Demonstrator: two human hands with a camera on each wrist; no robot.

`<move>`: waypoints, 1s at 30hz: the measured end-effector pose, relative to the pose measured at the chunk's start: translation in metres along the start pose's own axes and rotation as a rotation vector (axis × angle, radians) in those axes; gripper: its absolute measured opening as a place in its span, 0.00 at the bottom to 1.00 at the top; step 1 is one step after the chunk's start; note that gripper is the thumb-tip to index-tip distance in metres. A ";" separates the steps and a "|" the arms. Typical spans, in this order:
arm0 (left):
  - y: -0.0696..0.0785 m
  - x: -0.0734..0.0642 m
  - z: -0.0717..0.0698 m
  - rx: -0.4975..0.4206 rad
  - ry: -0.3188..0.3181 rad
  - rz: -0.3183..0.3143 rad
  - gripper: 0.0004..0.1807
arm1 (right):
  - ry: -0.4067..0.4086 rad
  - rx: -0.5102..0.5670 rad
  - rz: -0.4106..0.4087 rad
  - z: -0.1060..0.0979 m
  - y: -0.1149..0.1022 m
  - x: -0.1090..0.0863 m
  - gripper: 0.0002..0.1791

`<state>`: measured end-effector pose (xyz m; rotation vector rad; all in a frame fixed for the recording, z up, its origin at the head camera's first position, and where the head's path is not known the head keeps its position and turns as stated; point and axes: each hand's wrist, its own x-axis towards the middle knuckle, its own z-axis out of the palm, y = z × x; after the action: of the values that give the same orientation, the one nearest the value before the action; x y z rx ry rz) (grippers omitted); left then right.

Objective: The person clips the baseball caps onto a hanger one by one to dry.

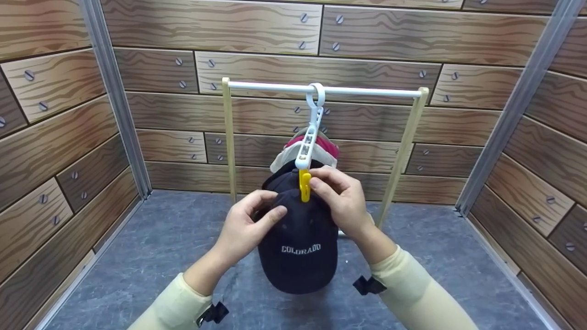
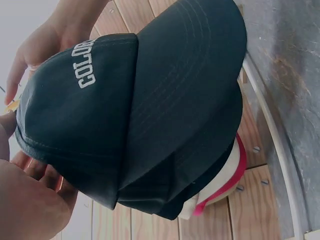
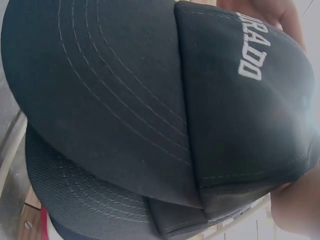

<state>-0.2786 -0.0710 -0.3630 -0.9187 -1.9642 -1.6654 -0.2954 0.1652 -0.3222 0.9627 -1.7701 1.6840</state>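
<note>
A dark cap (image 1: 298, 256) lettered COLORADO hangs brim down under a white hanger (image 1: 308, 142), at a yellow clip (image 1: 305, 185). My left hand (image 1: 250, 220) holds the cap's left side, thumb on the front and fingers partly hidden behind the fabric. With thumb and forefinger, my right hand (image 1: 346, 197) pinches the yellow clip from the right; its other fingers are partly hidden. Behind this cap, another dark cap (image 3: 85, 195) shows its brim in the right wrist view. A white and pink cap (image 1: 293, 153) hangs farther back.
The hanger's ring loops over the white bar (image 1: 270, 86) of a rack with pale wooden posts (image 1: 403, 151). Wood-patterned walls (image 1: 257, 68) enclose three sides. Below lies a grey marbled surface (image 1: 174, 256).
</note>
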 end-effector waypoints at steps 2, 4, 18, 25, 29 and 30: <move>-0.001 -0.002 0.000 0.016 -0.010 0.001 0.12 | -0.005 -0.004 -0.020 -0.003 0.002 -0.003 0.09; -0.003 -0.003 0.000 0.026 -0.016 0.013 0.14 | -0.007 -0.015 -0.044 -0.005 0.005 -0.005 0.09; -0.027 -0.018 0.000 0.207 0.077 0.165 0.24 | 0.039 -0.101 -0.123 -0.021 0.029 -0.030 0.11; -0.040 -0.028 -0.004 0.268 0.099 0.124 0.29 | 0.054 -0.168 -0.136 -0.032 0.045 -0.047 0.14; -0.048 -0.034 -0.008 0.277 0.101 0.070 0.31 | 0.050 -0.201 -0.148 -0.039 0.054 -0.056 0.16; -0.050 -0.036 -0.009 0.275 0.102 0.056 0.31 | 0.048 -0.206 -0.144 -0.041 0.056 -0.059 0.17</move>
<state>-0.2896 -0.0913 -0.4203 -0.7627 -2.0150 -1.3411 -0.3072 0.2130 -0.3986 0.9257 -1.7584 1.3946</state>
